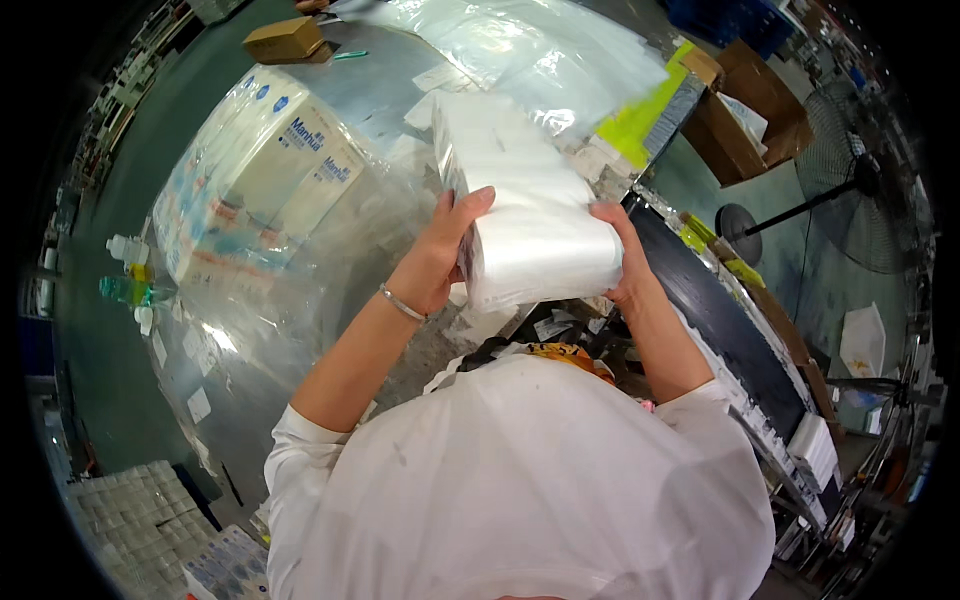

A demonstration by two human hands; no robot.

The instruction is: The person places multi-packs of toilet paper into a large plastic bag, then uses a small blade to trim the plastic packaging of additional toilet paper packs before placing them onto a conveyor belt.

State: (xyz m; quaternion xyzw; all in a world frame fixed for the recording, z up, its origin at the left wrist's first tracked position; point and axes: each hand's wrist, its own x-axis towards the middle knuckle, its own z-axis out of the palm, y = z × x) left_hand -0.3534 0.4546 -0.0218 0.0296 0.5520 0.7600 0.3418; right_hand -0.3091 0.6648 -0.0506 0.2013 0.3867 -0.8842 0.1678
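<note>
Between the fingers of both hands: white wrapped pack (530,215), raised above the steel table (290,300) and tilted away from the body. Left hand (445,255) clamped on the near left edge, thumb across the top face, fingers hidden behind the side. Right hand (618,255) pressed against the near right corner, fingers curled around the end, tips out of sight.

Step in hand, by judgement: pack lifted and squared up for handling, not yet set down. Next move calls for an even grip on both ends, wrists kept level, wrap kept from slipping through the palms.

Appearance of pack: long block, glossy clear film over white contents, soft corners, light glare along the top; dark seam along the left side.

Beyond the fingertips: loose clear plastic bags (530,40) spread over the far end of the table, yellow-green sheet (640,115) to their right. Left of the left hand: large film-wrapped bundle of white and blue boxes (255,170). Far beyond: small cardboard box (285,40). Right of the right hand: dark conveyor belt (720,320), open cardboard carton (745,115), standing fan (860,185).
</note>
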